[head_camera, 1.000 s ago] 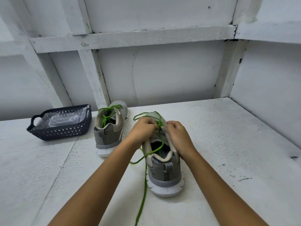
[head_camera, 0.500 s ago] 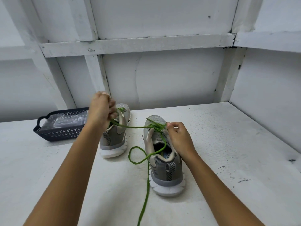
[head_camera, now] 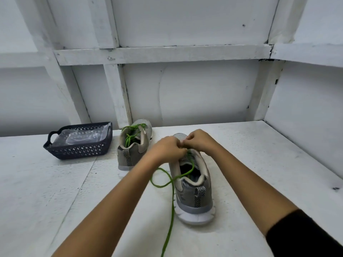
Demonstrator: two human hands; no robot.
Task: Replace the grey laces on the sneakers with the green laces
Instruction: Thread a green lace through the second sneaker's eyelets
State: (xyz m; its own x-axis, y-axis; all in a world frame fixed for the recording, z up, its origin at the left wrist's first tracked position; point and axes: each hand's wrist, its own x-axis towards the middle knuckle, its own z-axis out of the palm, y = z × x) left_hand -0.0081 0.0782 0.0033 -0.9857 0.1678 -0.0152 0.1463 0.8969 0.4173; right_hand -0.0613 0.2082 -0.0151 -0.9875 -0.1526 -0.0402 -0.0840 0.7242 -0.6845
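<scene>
Two grey sneakers stand heel toward me on the white table (head_camera: 259, 164). The near sneaker (head_camera: 193, 193) carries a green lace (head_camera: 171, 210) that loops out of its opening and trails down toward the table's front edge. My left hand (head_camera: 167, 149) and my right hand (head_camera: 199, 140) meet over the sneaker's lacing area, fingers curled and pinching the green lace there. The hands hide the eyelets. The far sneaker (head_camera: 132, 145) stands to the left, with a green lace (head_camera: 132, 132) threaded and tucked into its opening.
A dark blue plastic basket (head_camera: 78, 151) with a clear plastic bag inside sits at the back left. White panelled walls close the table at the back and on the right. A black sleeve (head_camera: 304, 236) covers my right upper arm.
My left hand, which had pulled the lace out to the upper left over the far sneaker, has come back to the near sneaker beside my right hand. The taut stretch of lace is gone.
</scene>
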